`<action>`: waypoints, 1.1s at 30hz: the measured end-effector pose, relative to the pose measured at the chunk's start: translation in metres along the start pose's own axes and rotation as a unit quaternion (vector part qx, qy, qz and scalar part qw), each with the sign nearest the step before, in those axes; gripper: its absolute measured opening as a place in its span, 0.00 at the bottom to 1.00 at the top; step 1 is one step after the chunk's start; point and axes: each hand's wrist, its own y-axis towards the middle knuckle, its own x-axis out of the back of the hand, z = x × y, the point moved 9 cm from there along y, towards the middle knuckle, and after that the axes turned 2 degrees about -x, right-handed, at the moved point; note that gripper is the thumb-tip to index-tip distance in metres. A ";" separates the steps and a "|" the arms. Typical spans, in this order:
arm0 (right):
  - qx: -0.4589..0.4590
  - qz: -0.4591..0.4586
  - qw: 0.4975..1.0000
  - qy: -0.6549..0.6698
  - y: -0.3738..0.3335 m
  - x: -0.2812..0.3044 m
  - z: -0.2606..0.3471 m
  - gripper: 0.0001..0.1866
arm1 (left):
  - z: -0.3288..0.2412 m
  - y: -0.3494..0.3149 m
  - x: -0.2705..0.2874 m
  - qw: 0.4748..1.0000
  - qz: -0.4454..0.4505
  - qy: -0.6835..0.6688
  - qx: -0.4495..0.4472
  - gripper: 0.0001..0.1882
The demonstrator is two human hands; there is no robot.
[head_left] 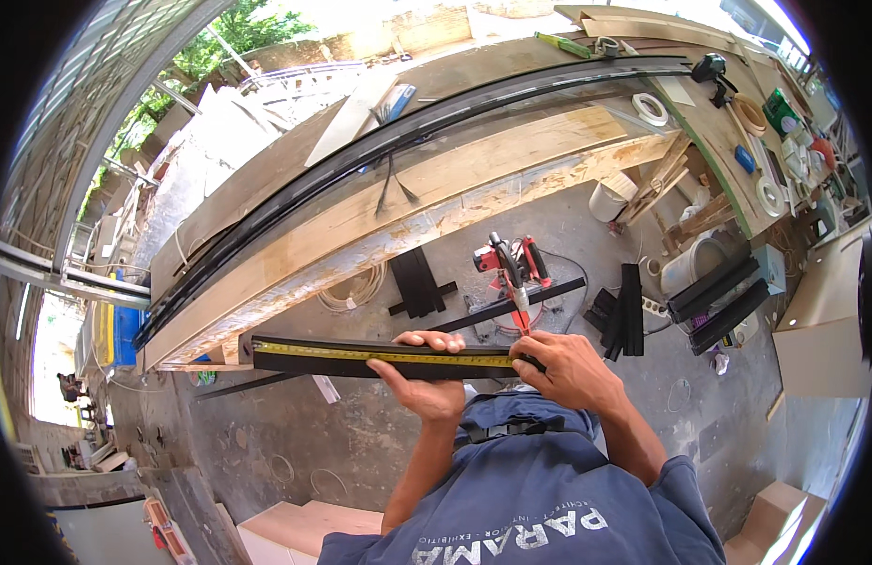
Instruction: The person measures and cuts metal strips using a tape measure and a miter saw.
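Observation:
In front of my waist, a flat black strip (299,365) lies crosswise, and the yellow blade of a tape measure (309,352) is stretched along its top face. My left hand (425,381) supports the strip near its middle from below, with the thumb on the near side and the fingertips curled over the far edge. At the right end of the strip, my right hand (568,369) is closed with its fingers on the tape measure. That hand hides most of the tape's case, as well as that end of the strip.
A red mitre saw (511,273) stands on the concrete floor ahead. Cut black pieces (417,282) lie left of it, more black lengths (629,311) to its right. Beyond runs a long wooden workbench (492,174) carrying long black profiles (398,127). A white bucket (607,200) stands below.

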 end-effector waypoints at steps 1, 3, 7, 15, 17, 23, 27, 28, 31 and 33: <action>-0.001 -0.005 1.000 0.000 -0.003 0.003 -0.002 0.13 | -0.001 0.000 0.005 1.000 -0.015 -0.002 0.004 0.37; -0.005 -0.011 1.000 0.000 -0.008 0.008 -0.007 0.13 | -0.005 0.000 0.014 0.998 -0.060 0.001 0.010 0.35; -0.009 -0.045 0.998 -0.052 -0.027 0.020 -0.024 0.12 | -0.033 0.005 0.047 0.986 -0.159 -0.040 -0.025 0.33; 0.002 -0.079 0.991 -0.110 -0.049 0.035 -0.051 0.14 | -0.090 0.003 0.103 0.973 -0.229 -0.006 -0.038 0.31; -0.005 -0.068 0.992 -0.109 -0.050 0.033 -0.052 0.14 | -0.092 0.002 0.103 0.972 -0.232 -0.001 -0.039 0.30; 0.011 -0.058 0.994 -0.097 -0.047 0.027 -0.050 0.13 | -0.102 -0.005 0.102 0.968 -0.243 0.007 -0.055 0.30; 0.008 -0.038 0.994 -0.099 -0.045 0.023 -0.055 0.13 | -0.100 -0.009 0.109 0.967 -0.250 0.013 -0.052 0.31; 0.006 -0.032 0.994 -0.101 -0.045 0.022 -0.056 0.13 | -0.099 -0.010 0.112 0.966 -0.254 0.014 -0.049 0.31; 0.012 -0.020 0.995 -0.101 -0.040 0.014 -0.059 0.12 | -0.099 -0.014 0.124 0.956 -0.287 0.019 -0.055 0.30; 0.016 -0.023 0.995 -0.099 -0.036 0.008 -0.060 0.12 | -0.101 -0.017 0.132 0.949 -0.309 0.029 -0.056 0.30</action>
